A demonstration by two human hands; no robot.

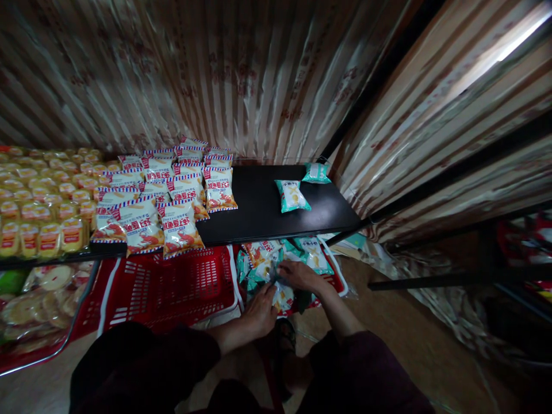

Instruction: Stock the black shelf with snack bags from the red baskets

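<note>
Both hands are in a red basket (344, 283) with a white rim, on the floor below the black shelf. It holds teal-and-white snack bags (317, 256) and a few orange-and-white snack bags (260, 250). My right hand (299, 275) has its fingers curled down on a teal snack bag. Close beside it, my left hand (261, 310) has its fingertips closed at the same bag; the bag is partly hidden by the hands. Two teal snack bags, one nearer (293, 195) and one in the back corner (317, 173), lie on the black shelf (254, 201).
Orange-and-white snack bags (181, 227) stand in rows on the shelf's middle, with packed yellow cakes (52, 236) at left. Below are another red basket (172, 287) and one of round packaged goods (47, 305). Black metal bars (431, 282) cross at right. Draped sheeting (259, 75) hangs behind.
</note>
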